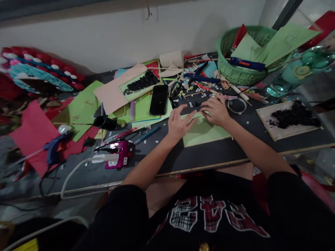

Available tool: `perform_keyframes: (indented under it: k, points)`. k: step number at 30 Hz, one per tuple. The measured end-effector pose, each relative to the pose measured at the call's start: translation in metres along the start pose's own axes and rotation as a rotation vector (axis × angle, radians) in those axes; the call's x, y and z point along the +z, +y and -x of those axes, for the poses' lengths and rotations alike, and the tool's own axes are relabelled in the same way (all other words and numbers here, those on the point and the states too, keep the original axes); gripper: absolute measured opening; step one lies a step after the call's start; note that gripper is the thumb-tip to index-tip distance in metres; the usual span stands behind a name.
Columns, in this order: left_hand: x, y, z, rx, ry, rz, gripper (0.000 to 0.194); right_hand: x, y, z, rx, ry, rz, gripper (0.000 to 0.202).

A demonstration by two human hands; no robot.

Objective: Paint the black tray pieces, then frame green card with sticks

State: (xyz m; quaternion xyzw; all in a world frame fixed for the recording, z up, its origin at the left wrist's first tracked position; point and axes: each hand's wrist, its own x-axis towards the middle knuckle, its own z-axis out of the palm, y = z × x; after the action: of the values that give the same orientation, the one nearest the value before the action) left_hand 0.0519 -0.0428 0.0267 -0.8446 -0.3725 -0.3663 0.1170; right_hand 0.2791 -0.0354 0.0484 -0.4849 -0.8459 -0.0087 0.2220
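Note:
A light green sheet (206,134) lies on the dark table, with a thin pale strip along its near edge. My left hand (179,123) is at the sheet's left side, its fingers apart and nothing visible in them. Over the far edge of the sheet, my right hand (216,111) has its fingers bent and drawn together. Whatever may be between those fingertips is hidden or too small to name. A clear roll of tape (237,105) lies just right of my right hand.
A black phone (158,100) rests on green paper at the left. Behind are scraps and a green basket (227,64). A framed panel with black pieces (290,116) lies right. A glue gun (56,148) and purple power socket (117,155) with a white cable occupy the left.

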Motion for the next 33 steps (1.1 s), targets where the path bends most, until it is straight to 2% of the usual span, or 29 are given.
perform_keyframes:
  k: [2, 5, 9, 10, 13, 16, 19, 25, 30, 33]
  points:
    - [0.003, -0.004, 0.0, -0.054, -0.053, 0.024, 0.025, 0.001, -0.006, 0.001, -0.029, -0.013, -0.01, 0.034]
    - [0.007, -0.007, 0.002, -0.022, -0.088, 0.07, 0.023, -0.001, -0.011, 0.003, -0.037, -0.01, -0.022, 0.035]
    - [0.009, -0.013, 0.003, -0.039, -0.073, 0.061, 0.025, -0.018, 0.001, 0.004, -0.034, 0.023, -0.018, 0.034]
    - [0.01, -0.016, 0.003, -0.066, -0.064, 0.054, 0.027, -0.024, 0.007, 0.005, 0.013, 0.062, -0.004, 0.034]
    - [0.013, -0.028, 0.003, -0.124, -0.075, 0.029, 0.026, -0.039, 0.019, 0.012, 0.294, 0.178, 0.049, 0.038]
    - [0.018, -0.037, 0.004, -0.167, -0.075, 0.013, 0.024, -0.039, 0.022, 0.03, 0.511, 0.116, 0.075, 0.037]
    - [0.021, -0.04, 0.005, -0.173, -0.066, 0.02, 0.025, -0.031, 0.021, 0.047, 0.609, 0.038, 0.086, 0.032]
    - [0.022, -0.038, 0.006, -0.123, -0.105, 0.064, 0.026, -0.025, 0.02, 0.057, 0.618, -0.006, 0.113, 0.01]
    - [0.021, -0.035, 0.006, -0.151, -0.125, 0.037, 0.024, -0.035, 0.02, 0.056, 0.601, -0.069, 0.073, 0.011]
    - [0.019, -0.032, 0.005, -0.13, -0.125, 0.015, 0.026, -0.04, 0.026, 0.049, 0.589, -0.013, 0.054, 0.022]
